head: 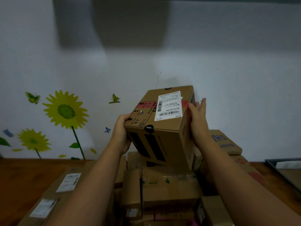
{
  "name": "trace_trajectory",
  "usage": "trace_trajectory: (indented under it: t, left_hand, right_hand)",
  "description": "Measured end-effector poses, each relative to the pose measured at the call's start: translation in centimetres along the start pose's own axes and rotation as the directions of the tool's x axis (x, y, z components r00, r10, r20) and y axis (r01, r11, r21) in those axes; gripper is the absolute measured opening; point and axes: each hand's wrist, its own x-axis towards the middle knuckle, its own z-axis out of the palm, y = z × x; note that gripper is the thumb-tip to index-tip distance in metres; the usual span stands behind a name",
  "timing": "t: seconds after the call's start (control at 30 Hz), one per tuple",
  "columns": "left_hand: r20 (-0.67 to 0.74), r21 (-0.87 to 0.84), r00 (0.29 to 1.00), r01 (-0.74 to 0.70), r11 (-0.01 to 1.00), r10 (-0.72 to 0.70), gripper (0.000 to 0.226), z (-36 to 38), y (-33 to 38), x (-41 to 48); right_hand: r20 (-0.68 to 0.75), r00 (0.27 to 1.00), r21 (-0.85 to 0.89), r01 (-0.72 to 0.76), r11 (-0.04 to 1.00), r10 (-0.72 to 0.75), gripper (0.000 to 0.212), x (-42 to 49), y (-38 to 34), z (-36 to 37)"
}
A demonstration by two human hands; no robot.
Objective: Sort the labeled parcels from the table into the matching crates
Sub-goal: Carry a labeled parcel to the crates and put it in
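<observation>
I hold a brown cardboard parcel (160,124) up in front of the wall, tilted, above the pile. Its top face carries a white shipping label, a red tape band and a round black sticker at the near edge. My left hand (121,133) grips its left side with the fingers curled round the corner. My right hand (197,121) presses flat against its right side, fingers straight and pointing up. Below lies a heap of other cardboard parcels (167,188) on the wooden table (19,176).
A long flat box (61,190) with two white labels lies at the left of the heap. A box with blue lettering (225,142) sits at the right by the wall. A dark metal frame (283,173) stands at the far right. Sunflower stickers decorate the wall.
</observation>
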Motion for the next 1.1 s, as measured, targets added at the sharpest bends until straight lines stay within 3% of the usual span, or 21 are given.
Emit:
trace_trajectory:
  t: [0.13,0.27,0.43,0.53,0.67,0.77,0.93,1.1]
  left_hand:
    - [-0.141,-0.1,0.99,0.014,0.995,-0.028,0.061,-0.2,1.0,0.0]
    - [-0.345,-0.157,0.938,-0.026,0.987,-0.03,0.062,1.3,1.6,0.0]
    - [-0.229,-0.123,0.961,0.129,0.984,-0.155,0.077,2.9,0.8,-0.8]
    - [-0.13,-0.049,0.977,0.164,0.985,-0.169,0.062,3.5,1.3,-2.0]
    - [-0.196,0.067,0.979,0.067,0.995,-0.052,0.05,3.5,1.0,-1.9]
    - [-0.074,0.069,0.997,0.019,0.997,-0.014,0.055,2.7,0.5,-2.0]
    - [0.088,0.245,0.948,0.276,0.929,-0.305,0.067,0.7,1.1,-2.6]
    - [0.046,0.162,0.991,0.12,0.979,-0.129,0.041,0.4,1.8,-2.7]
  right_hand:
    - [-0.013,0.999,-0.025,-0.029,0.999,0.029,0.089,0.4,0.2,0.4]
    - [-0.043,0.997,0.056,-0.057,0.997,0.059,0.066,-1.0,0.5,1.0]
    - [-0.134,0.989,0.165,-0.038,0.986,0.061,0.06,-2.6,0.6,1.8]
    - [-0.183,0.981,0.206,-0.03,0.978,0.069,0.056,-2.8,0.8,1.4]
    - [-0.167,0.985,0.192,-0.018,0.981,0.05,0.041,-3.2,0.9,1.0]
    - [-0.128,0.99,0.194,-0.035,0.98,0.06,0.032,-3.2,0.7,0.5]
    - [-0.056,0.992,0.159,-0.102,0.982,0.112,0.02,-3.7,1.2,-0.5]
    - [-0.047,0.986,0.071,-0.155,0.985,0.158,0.03,-4.8,2.5,-0.4]
